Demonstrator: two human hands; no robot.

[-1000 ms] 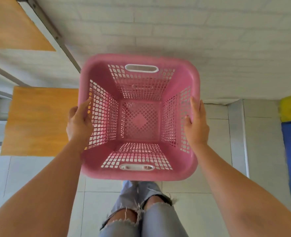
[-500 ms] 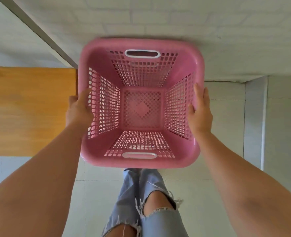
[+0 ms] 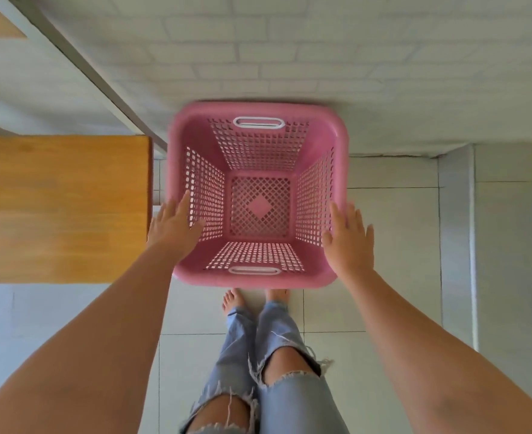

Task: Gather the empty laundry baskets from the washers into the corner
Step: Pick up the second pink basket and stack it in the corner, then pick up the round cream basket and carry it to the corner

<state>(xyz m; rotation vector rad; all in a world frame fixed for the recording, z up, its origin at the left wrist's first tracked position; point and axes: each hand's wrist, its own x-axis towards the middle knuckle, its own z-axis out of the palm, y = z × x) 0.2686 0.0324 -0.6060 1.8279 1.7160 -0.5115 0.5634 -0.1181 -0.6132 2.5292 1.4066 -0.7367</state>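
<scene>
An empty pink plastic laundry basket (image 3: 258, 108) with lattice walls and white handle slots stands low in front of me, its far side against the white brick wall and its rim slightly blurred. My left hand (image 3: 174, 227) lies flat over the basket's left rim with the fingers stretched out, not curled around it. My right hand (image 3: 349, 239) hovers at the right rim with the fingers spread. Neither hand grips anything.
A wooden table top (image 3: 61, 208) sits just left of the basket, with a grey metal frame bar (image 3: 102, 86) slanting up behind it. My bare feet and torn jeans (image 3: 258, 339) are right behind the basket on the tiled floor (image 3: 390, 245). A white vertical strip (image 3: 471, 245) runs on the right.
The basket has gone down from chest height to near the floor by the wall. Both hands have let go of its sides and opened.
</scene>
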